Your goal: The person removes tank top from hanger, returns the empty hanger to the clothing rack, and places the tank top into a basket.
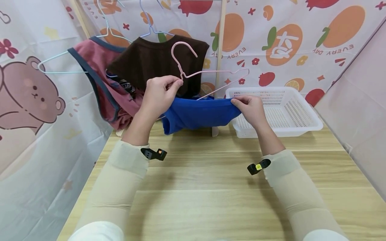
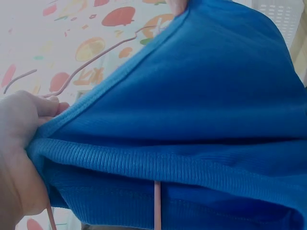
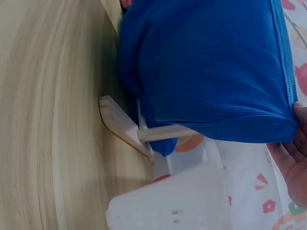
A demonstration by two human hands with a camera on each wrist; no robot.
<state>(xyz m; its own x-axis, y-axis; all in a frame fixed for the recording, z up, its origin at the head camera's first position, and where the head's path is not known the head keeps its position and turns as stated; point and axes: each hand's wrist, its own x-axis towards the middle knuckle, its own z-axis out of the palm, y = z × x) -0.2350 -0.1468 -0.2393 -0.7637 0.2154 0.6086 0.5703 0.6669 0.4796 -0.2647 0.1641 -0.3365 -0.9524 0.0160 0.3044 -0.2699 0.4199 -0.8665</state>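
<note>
A blue top (image 1: 202,112) with ribbed edging is stretched between my two hands above the table. My left hand (image 1: 161,92) pinches the pink clothes hanger (image 1: 215,71) just below its hook, at the top's left end. One shoulder of the hanger stands out above the fabric, and its pink wire (image 2: 158,206) shows inside the top in the left wrist view. At the other end, my right hand (image 1: 250,107) pinches the upper corner of the top between thumb and fingers. From the right wrist, the fingers (image 3: 288,155) lie at the fabric's edge.
Behind my hands, a pink vest (image 1: 99,72) with dark trim and a brown top (image 1: 159,63) hang on hangers from a wooden rack (image 1: 221,36). At the back right sits a white perforated basket (image 1: 307,127) on the wooden table (image 1: 193,187).
</note>
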